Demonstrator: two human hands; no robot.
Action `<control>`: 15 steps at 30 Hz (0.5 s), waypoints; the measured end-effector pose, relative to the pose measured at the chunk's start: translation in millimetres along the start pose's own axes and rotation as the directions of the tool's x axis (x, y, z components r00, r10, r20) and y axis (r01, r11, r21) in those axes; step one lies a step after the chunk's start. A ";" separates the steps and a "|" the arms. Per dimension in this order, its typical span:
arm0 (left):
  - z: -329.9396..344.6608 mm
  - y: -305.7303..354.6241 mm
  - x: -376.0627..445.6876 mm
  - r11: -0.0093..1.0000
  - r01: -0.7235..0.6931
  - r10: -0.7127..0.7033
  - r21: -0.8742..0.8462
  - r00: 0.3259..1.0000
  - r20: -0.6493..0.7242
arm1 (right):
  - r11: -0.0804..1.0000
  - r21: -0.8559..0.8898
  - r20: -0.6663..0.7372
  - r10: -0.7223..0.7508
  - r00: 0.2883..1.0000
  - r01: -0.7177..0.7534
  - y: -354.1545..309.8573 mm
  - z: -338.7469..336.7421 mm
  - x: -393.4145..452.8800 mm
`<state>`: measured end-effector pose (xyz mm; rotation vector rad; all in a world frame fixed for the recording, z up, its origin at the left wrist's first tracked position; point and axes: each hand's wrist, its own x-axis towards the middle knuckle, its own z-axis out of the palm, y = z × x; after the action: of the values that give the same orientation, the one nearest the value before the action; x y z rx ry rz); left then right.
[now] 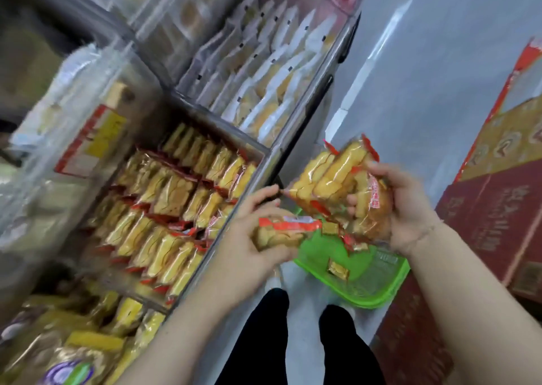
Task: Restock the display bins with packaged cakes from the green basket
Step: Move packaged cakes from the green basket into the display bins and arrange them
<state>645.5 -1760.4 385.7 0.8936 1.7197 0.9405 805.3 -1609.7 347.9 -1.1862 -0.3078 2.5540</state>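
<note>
While both hands hover over the green basket (pixel 378 285), right hand (pixel 401 208) clutches a bundle of packaged cakes (pixel 337 179), fingers curled round it. Left hand (pixel 252 232) grips one cake pack (pixel 284 232); blurry, maybe two. Display bin (pixel 181 197) sits just left, nearly full.

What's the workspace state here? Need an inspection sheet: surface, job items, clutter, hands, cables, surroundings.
Surface: metal-framed display bin, packed with rows of red-and-yellow packaged cakes; little free room shows.
Job's things: green basket low beside the bin, one small pack still inside it.
Clutter: loose yellow packs in the nearer bin; white-wrapped packs in the farther bin.
Grippers: left hand grips one cake pack; right hand holds a bundle of cake packs above the basket.
Cables: nothing seen.
Surroundings: grey floor; red cartons stacked on the right; the person's dark trouser legs below.
</note>
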 end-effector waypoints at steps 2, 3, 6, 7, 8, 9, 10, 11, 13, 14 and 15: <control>-23.7 7.0 -11.6 0.897 0.162 -0.230 -0.411 0.966 -0.120 | 0.986 0.156 0.074 -0.062 0.995 0.049 10.4 16.6 -5.1; -35.1 8.5 -15.1 0.788 0.198 -0.329 -0.583 0.936 -0.127 | 0.977 0.208 0.124 -0.080 0.989 0.052 16.4 24.4 -5.8; -69.8 6.4 -21.2 0.643 0.224 -0.453 -0.732 0.882 -0.128 | 0.975 0.224 0.201 -0.056 0.978 0.009 39.8 48.9 0.7; -79.4 4.1 -22.2 0.673 0.248 -0.463 -0.697 0.876 -0.135 | 0.980 0.200 0.197 -0.028 0.980 -0.012 48.4 56.2 5.2; -87.2 -0.2 -22.2 0.722 0.273 -0.470 -0.636 0.868 -0.160 | 0.986 0.163 0.183 0.004 0.983 -0.034 56.4 63.5 9.9; -94.3 -5.3 -21.5 0.767 0.289 -0.472 -0.573 0.859 -0.199 | 0.992 0.113 0.172 0.035 0.984 -0.055 63.9 70.5 15.1; -100.2 -11.1 -20.9 0.803 0.295 -0.464 -0.517 0.855 -0.231 | 0.996 0.057 0.168 0.063 0.984 -0.073 70.7 77.6 19.6; -106.0 -17.7 -19.8 0.831 0.292 -0.444 -0.472 0.860 -0.250 | 0.996 0.007 0.168 0.083 0.982 -0.085 76.6 83.8 23.9; -114.7 -30.0 -18.0 0.847 0.312 -0.444 -0.432 0.860 -0.250 | 0.992 -0.072 0.158 0.113 0.981 -0.103 85.2 93.4 31.3; -118.3 -34.3 -17.6 0.831 0.340 -0.477 -0.439 0.843 -0.250 | 0.987 -0.108 0.143 0.130 0.981 -0.116 88.1 97.2 34.2; -122.3 -37.9 -17.5 0.804 0.367 -0.516 -0.469 0.821 -0.243 | 0.982 -0.139 0.126 0.149 0.981 -0.131 90.4 100.0 36.9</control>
<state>529.0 -1816.1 390.1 0.0159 1.8283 1.1147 689.0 -1686.7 356.5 -1.1164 -0.4426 2.7821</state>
